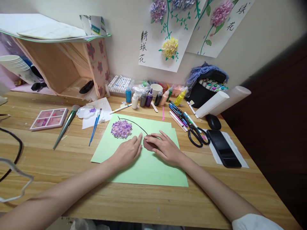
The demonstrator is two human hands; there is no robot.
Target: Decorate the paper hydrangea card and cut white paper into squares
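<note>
Brown cutout [149, 146] looks pinned to the green sheet [148, 174], right by the stem line's [135, 123] end, under the loosely spread right hand [168, 149]; nothing's gripped by the outstretched left hand [128, 150], probably rested there so the paper's kept put.

Soft, even light covers the desk [203, 198]; the panel [275, 111] at right is dim. The phone [224, 148] shows faint reflections. Wide-angle distortion stretches the edges.

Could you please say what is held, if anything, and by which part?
Nothing is clearly gripped; the right hand rests over the right side of the rounded brown paper-like piece.
</note>
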